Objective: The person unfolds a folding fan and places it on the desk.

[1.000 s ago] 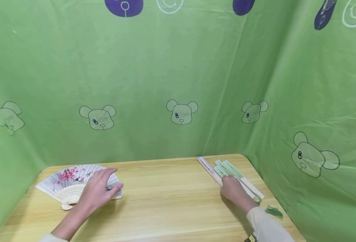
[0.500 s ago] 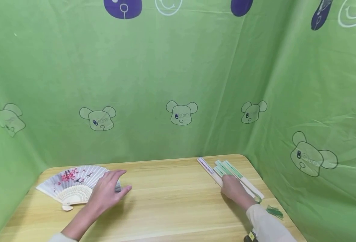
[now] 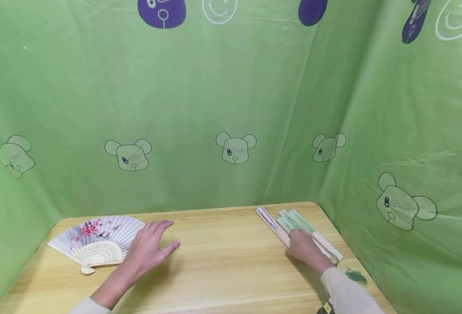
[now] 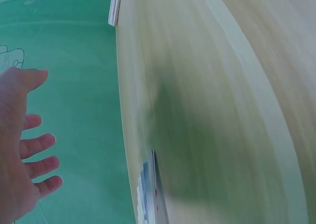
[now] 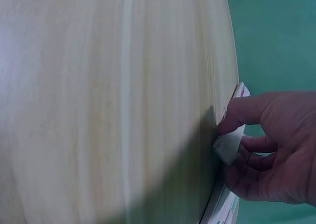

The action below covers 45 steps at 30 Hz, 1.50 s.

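Note:
A spread hand fan [image 3: 93,240] with pink blossoms lies on the left of the table. My left hand [image 3: 148,246] hovers at its right edge, fingers spread and holding nothing, and covers part of it. On the right, my right hand [image 3: 305,248] pinches the pale end of a folded fan [image 5: 228,149] between thumb and fingers. Its purple-and-red patterned part [image 3: 267,218] points to the back. Beside it lie folded fans with green patterns [image 3: 302,221], partly hidden by the hand. In the left wrist view the left hand [image 4: 19,150] shows separated fingers.
The wooden table [image 3: 215,261] has green cloth walls [image 3: 191,109] printed with bear heads at its back and sides. A green tassel [image 3: 356,277] lies near the right edge, beside the right sleeve [image 3: 346,290].
My left hand has moved right, uncovering more of the spread fan. The right hand stays at the folded fan almost unmoved. The head view has tilted slightly.

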Each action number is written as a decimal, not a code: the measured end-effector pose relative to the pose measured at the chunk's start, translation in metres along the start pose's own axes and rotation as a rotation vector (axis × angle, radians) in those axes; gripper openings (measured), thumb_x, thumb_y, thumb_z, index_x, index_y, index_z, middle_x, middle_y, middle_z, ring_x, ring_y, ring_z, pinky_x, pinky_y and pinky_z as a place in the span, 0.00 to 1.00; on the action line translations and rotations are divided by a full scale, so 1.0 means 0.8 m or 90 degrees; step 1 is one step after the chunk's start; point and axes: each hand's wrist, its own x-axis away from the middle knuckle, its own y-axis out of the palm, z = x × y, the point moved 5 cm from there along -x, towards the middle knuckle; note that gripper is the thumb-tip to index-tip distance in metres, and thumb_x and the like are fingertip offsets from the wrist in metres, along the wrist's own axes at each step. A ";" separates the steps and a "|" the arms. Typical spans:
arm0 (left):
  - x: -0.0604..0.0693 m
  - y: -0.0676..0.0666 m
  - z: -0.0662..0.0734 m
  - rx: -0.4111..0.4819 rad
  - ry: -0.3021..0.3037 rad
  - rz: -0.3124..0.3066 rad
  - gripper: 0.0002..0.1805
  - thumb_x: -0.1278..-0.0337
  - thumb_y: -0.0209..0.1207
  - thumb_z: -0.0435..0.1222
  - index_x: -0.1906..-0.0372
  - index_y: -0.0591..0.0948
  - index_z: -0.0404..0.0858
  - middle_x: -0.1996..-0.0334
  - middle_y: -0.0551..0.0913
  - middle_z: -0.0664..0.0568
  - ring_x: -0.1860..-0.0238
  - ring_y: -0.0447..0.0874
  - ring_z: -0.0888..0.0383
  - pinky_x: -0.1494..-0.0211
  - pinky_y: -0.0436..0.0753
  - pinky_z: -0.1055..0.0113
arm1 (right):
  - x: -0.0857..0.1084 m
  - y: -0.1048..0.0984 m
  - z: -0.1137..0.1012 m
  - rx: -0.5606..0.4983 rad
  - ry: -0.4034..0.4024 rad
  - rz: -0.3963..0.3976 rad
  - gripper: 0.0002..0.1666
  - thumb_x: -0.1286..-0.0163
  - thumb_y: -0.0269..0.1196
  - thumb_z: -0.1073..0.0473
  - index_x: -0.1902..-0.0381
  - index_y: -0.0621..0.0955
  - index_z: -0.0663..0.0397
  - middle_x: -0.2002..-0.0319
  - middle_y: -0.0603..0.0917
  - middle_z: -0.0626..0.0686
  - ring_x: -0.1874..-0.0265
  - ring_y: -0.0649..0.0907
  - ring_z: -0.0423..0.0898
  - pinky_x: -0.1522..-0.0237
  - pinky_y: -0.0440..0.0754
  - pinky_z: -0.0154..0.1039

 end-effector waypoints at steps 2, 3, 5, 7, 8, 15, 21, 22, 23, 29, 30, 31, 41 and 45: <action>-0.001 0.001 0.002 -0.003 0.001 -0.003 0.37 0.44 0.71 0.54 0.35 0.79 0.37 0.38 0.84 0.40 0.37 0.81 0.39 0.33 0.85 0.39 | 0.001 0.000 0.000 -0.007 0.001 -0.001 0.16 0.61 0.70 0.68 0.77 0.73 0.56 0.76 0.75 0.52 0.76 0.72 0.47 0.78 0.74 0.37; -0.001 0.002 0.003 -0.002 0.002 -0.006 0.37 0.43 0.71 0.54 0.35 0.79 0.37 0.38 0.84 0.40 0.37 0.81 0.39 0.33 0.85 0.39 | 0.002 0.000 0.000 -0.011 0.002 -0.002 0.16 0.61 0.70 0.68 0.78 0.72 0.55 0.77 0.74 0.52 0.77 0.72 0.47 0.78 0.73 0.37; -0.002 0.003 0.005 0.000 0.002 -0.012 0.37 0.43 0.71 0.55 0.35 0.79 0.37 0.38 0.83 0.40 0.37 0.81 0.40 0.32 0.84 0.39 | 0.003 0.000 0.001 -0.014 0.003 0.000 0.17 0.61 0.70 0.68 0.78 0.72 0.54 0.77 0.74 0.51 0.76 0.72 0.47 0.78 0.72 0.36; -0.004 0.005 0.007 0.003 0.003 -0.017 0.37 0.43 0.70 0.55 0.34 0.79 0.37 0.37 0.83 0.40 0.36 0.80 0.40 0.31 0.83 0.39 | 0.003 -0.001 0.001 -0.020 0.004 0.003 0.16 0.61 0.69 0.69 0.78 0.72 0.54 0.77 0.74 0.51 0.76 0.71 0.47 0.78 0.71 0.36; -0.005 0.005 0.007 0.004 0.003 -0.019 0.37 0.43 0.70 0.55 0.34 0.79 0.37 0.37 0.83 0.41 0.36 0.80 0.40 0.31 0.83 0.39 | 0.003 -0.002 0.001 -0.024 0.005 0.003 0.15 0.60 0.68 0.70 0.78 0.72 0.55 0.77 0.74 0.51 0.77 0.72 0.46 0.78 0.72 0.36; -0.011 0.007 0.012 0.000 0.021 -0.018 0.37 0.42 0.69 0.56 0.34 0.79 0.38 0.37 0.83 0.41 0.36 0.80 0.41 0.29 0.82 0.40 | 0.001 -0.002 0.004 -0.046 0.017 -0.006 0.08 0.52 0.62 0.73 0.74 0.79 0.59 0.78 0.78 0.51 0.78 0.74 0.46 0.80 0.75 0.35; -0.018 0.009 0.020 0.003 0.034 -0.028 0.37 0.42 0.69 0.57 0.34 0.78 0.39 0.36 0.82 0.42 0.35 0.80 0.41 0.27 0.81 0.40 | 0.001 -0.004 0.007 -0.051 0.020 0.002 0.07 0.48 0.62 0.73 0.74 0.80 0.58 0.80 0.77 0.50 0.81 0.74 0.45 0.82 0.73 0.34; -0.019 0.009 0.022 0.003 0.036 -0.029 0.37 0.42 0.68 0.57 0.34 0.78 0.39 0.36 0.82 0.42 0.35 0.80 0.41 0.27 0.81 0.40 | 0.001 -0.005 0.007 -0.049 0.015 0.006 0.07 0.49 0.62 0.73 0.75 0.80 0.57 0.81 0.77 0.50 0.81 0.73 0.45 0.81 0.73 0.34; -0.020 0.010 0.023 0.004 0.038 -0.031 0.37 0.42 0.69 0.56 0.34 0.78 0.39 0.36 0.82 0.42 0.35 0.80 0.41 0.27 0.81 0.40 | 0.002 -0.006 0.007 -0.048 0.013 0.008 0.07 0.49 0.63 0.73 0.75 0.79 0.57 0.81 0.76 0.50 0.80 0.73 0.45 0.81 0.72 0.34; -0.022 0.013 0.032 0.009 0.047 -0.031 0.36 0.42 0.69 0.56 0.34 0.79 0.40 0.37 0.83 0.42 0.35 0.80 0.42 0.29 0.83 0.40 | 0.008 -0.008 0.010 -0.049 0.008 0.013 0.05 0.48 0.65 0.72 0.74 0.80 0.59 0.80 0.77 0.50 0.79 0.73 0.46 0.80 0.72 0.35; -0.022 0.014 0.033 0.009 0.048 -0.031 0.36 0.42 0.69 0.56 0.34 0.79 0.40 0.37 0.83 0.43 0.35 0.80 0.42 0.30 0.83 0.40 | 0.009 -0.008 0.010 -0.050 0.006 0.015 0.05 0.48 0.65 0.72 0.74 0.81 0.59 0.80 0.77 0.50 0.79 0.74 0.46 0.79 0.73 0.35; -0.023 0.015 0.035 0.008 0.050 -0.032 0.36 0.42 0.69 0.56 0.34 0.79 0.41 0.37 0.83 0.43 0.36 0.80 0.42 0.30 0.83 0.40 | 0.009 -0.008 0.011 -0.053 0.007 0.014 0.05 0.48 0.65 0.71 0.73 0.81 0.59 0.79 0.78 0.51 0.79 0.74 0.46 0.79 0.73 0.35; -0.021 0.027 0.046 0.016 0.060 -0.045 0.35 0.41 0.68 0.56 0.34 0.79 0.40 0.37 0.83 0.45 0.36 0.80 0.44 0.32 0.85 0.42 | 0.011 -0.011 0.017 -0.066 0.029 0.008 0.09 0.45 0.72 0.68 0.64 0.87 0.60 0.71 0.88 0.54 0.71 0.83 0.49 0.71 0.86 0.42; -0.024 0.030 0.052 0.015 0.065 -0.049 0.35 0.40 0.68 0.57 0.34 0.78 0.41 0.37 0.83 0.45 0.35 0.80 0.45 0.31 0.85 0.43 | 0.013 -0.011 0.018 -0.064 0.023 0.016 0.10 0.45 0.74 0.66 0.64 0.87 0.61 0.71 0.89 0.54 0.70 0.85 0.49 0.68 0.89 0.45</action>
